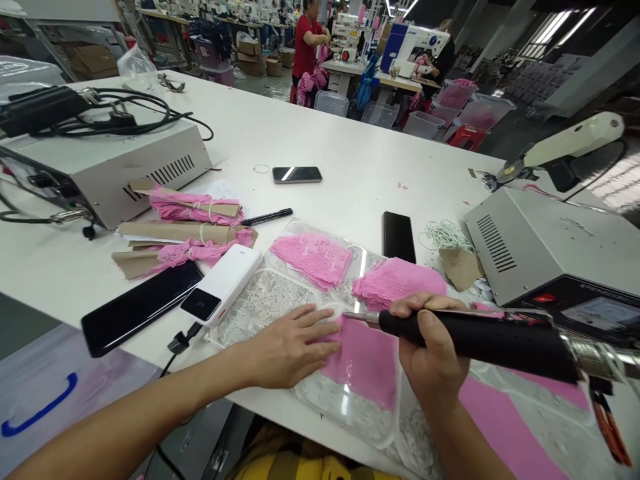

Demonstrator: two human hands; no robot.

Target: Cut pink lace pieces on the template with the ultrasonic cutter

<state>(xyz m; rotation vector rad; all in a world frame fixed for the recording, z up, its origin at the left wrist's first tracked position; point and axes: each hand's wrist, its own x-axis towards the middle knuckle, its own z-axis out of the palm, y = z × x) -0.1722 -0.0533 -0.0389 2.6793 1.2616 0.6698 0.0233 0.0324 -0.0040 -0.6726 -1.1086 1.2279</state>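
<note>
My left hand [290, 345] lies flat, fingers spread, pressing on a pink lace piece [367, 360] that rests on a clear plastic sheet [350, 407] at the table's near edge. My right hand [427, 353] grips a black-handled cutting tool [480, 337] held level, its metal tip pointing left onto the upper edge of that lace, close to my left fingertips. Two more pink lace pieces [313, 257] [397, 280] lie just beyond on the plastic.
A white power bank [223, 283] and a black phone [143, 307] lie to the left. Grey control boxes stand at left [107, 170] and right [540, 250]. Cardboard-wrapped lace bundles [195, 230], a pen [267, 217], another phone [297, 175] and a black case [399, 237] are farther back. People work behind.
</note>
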